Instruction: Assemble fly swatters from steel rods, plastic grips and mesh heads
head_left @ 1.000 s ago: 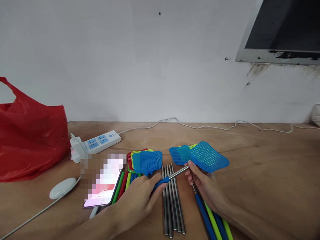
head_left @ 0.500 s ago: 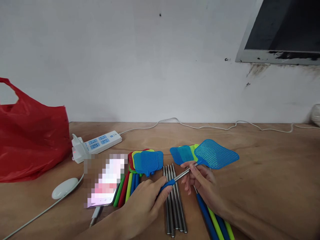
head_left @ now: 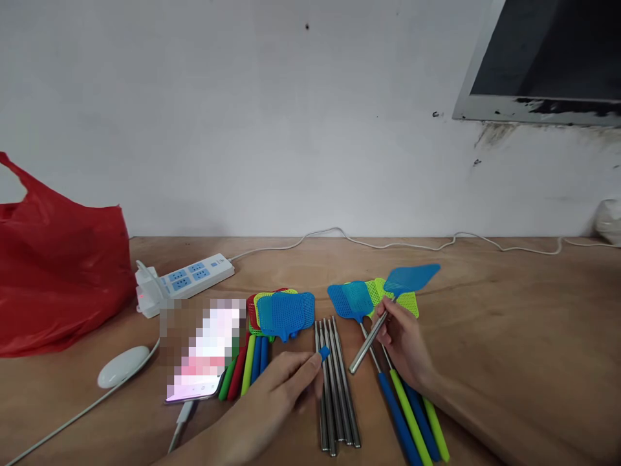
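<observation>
- Our right hand (head_left: 402, 333) pinches silver metal rod (head_left: 365, 349) with blue plastic mesh paddle (head_left: 411, 278), right of loose silver metal tubes (head_left: 337, 395).
- Left hand (head_left: 279, 385), apart, clamped on blue handle (head_left: 325, 353) over tubes.
- Rod likely light, stiff, slick; we'd grip mid-length.

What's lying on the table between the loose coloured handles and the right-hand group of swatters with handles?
Metal rods, side by side, between the loose handles and those swatters. Seen in the head view.

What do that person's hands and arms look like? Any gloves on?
No gloves: the left hand and right hand are bare. No sleeve shows on the left forearm or right forearm, nor any watch.
</observation>
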{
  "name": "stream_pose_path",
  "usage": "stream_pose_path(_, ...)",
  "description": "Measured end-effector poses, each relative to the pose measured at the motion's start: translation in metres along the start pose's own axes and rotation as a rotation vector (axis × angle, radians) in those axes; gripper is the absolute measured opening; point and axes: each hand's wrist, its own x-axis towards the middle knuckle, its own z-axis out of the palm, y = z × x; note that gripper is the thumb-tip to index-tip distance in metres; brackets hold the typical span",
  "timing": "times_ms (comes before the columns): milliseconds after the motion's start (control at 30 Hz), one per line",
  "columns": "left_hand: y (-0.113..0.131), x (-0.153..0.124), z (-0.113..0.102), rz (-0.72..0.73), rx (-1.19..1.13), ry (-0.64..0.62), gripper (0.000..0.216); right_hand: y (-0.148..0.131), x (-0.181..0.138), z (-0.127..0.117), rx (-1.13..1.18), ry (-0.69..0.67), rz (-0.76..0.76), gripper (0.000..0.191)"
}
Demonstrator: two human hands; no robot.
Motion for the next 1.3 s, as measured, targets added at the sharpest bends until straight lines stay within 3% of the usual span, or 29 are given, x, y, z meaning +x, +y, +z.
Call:
stream_pose_path(100,-0.005,0.002,-0.003,0.221,0.381,0.173,0.035,0.004,-0.004,0.002,-0.044,-0.037,0.001,0.042)
stream_pose_path(200,-0.011,0.006,-0.011,0.239,0.635,0.25,0.031,0.007,-0.008,0.002,-0.105,-0.043,-0.017,0.044)
stream_pose_path(367,-0.019,0.007,-0.032,0.138,0.906,0.366,0.028,0.008,-0.009,-0.002,-0.22,-0.074,-0.062,0.043)
stream_pose_path(533,-0.02,0.003,-0.046,-0.145,1.224,0.37,0.03,0.008,-0.01,-0.002,-0.271,-0.059,-0.095,0.045)
stream_pose_path(600,-0.021,0.003,-0.045,-0.202,1.254,0.344,0.031,0.008,-0.011,-0.001,-0.287,-0.075,-0.097,0.046)
stream_pose_path(767,-0.024,0.006,-0.04,-0.193,1.243,0.317,0.036,0.009,-0.01,-0.001,-0.25,-0.151,-0.072,0.049)
stream_pose_path(1033,-0.023,0.002,-0.044,-0.142,1.23,0.352,0.035,0.004,-0.009,0.002,0.0,-0.459,0.155,0.038)
stream_pose_path(1167,-0.02,0.002,-0.05,-0.012,1.17,0.422,0.03,-0.005,-0.012,0.003,0.044,-0.565,0.335,0.031)
stream_pose_path(1300,-0.022,0.009,-0.055,0.217,0.971,0.514,0.035,-0.01,-0.016,0.004,0.025,-0.694,0.507,0.038)
